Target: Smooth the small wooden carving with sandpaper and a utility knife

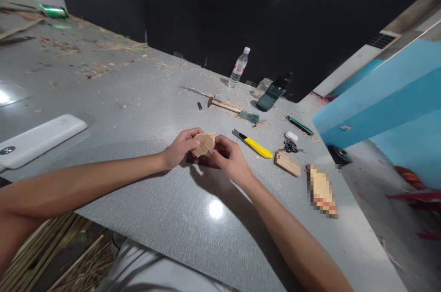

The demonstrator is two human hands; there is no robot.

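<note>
Wood piece (streaky grain); left hand grips

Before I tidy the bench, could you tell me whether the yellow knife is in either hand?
No, the yellow knife lies on the tabletop, apart from both the left hand and right hand.

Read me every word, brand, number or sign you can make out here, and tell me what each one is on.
No text here is readable.
Clear bottle: a label with red on it, print too small to read.
Long white case: a dark round badge with a light mark, too blurred to read.
Yellow cutter: no lettering that I can make out.
</note>
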